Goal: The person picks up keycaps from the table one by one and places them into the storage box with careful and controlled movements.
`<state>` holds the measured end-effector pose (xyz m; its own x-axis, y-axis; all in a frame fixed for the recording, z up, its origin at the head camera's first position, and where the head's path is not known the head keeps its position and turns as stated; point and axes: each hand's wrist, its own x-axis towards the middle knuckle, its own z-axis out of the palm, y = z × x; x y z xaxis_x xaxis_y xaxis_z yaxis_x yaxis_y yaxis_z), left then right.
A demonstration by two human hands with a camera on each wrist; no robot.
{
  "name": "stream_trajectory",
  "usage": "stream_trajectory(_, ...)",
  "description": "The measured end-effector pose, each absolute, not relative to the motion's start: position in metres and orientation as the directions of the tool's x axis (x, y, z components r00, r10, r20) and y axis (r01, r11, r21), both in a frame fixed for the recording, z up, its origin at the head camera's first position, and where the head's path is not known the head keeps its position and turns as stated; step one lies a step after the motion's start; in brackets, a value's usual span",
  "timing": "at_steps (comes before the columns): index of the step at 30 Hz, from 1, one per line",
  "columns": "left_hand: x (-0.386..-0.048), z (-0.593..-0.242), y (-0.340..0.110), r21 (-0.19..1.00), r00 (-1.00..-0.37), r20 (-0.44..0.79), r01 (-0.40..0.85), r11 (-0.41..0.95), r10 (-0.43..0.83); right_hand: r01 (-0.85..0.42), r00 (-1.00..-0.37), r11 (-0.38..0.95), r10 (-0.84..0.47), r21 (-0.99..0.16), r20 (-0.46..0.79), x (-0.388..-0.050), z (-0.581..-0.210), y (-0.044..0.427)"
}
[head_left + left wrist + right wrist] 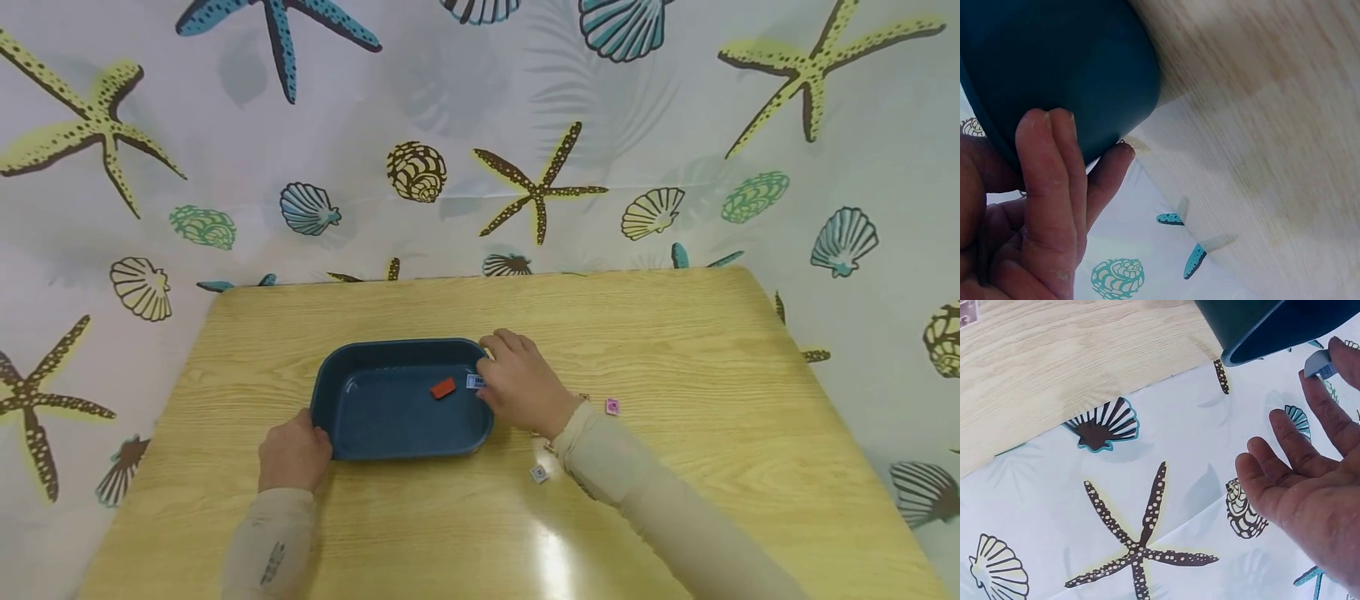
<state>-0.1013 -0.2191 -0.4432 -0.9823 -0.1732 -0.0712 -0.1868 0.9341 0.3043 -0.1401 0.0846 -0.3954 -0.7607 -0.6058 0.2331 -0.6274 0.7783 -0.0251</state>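
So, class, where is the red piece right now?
In the head view, the red piece lies inside the blue tray, right of its middle, left of the right hand.

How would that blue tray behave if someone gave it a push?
The blue tray would probably slide rather than tip, since it looks broad and low. It seems fairly stiff: its wall shows no obvious dent where the left hand grips it. The small red block lying on its floor might skid about inside.
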Motion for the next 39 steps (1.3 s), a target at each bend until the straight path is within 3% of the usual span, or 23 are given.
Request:
stream_trajectory(12,-0.103,-0.445,-0.22,0.295,-0.982,-0.077,-0.188,0.937,-0.173,-0.671,-0.71,0.738,-0.667,0.072,0.228,-0.142,-0.402,0.055)
stream_trajectory(21,-0.102,-0.445,-0.221,0.304,-0.981,-0.08,-0.195,0.932,-0.179,-0.681,-0.704,0.73,-0.676,0.065,0.217,-0.142,-0.404,0.048)
stream_trajectory(39,-0.102,-0.443,-0.219,0.296,-0.977,-0.112,-0.206,0.933,-0.181,-0.622,-0.775,0.783,-0.619,0.017,0.131,-0.136,-0.407,0.056)
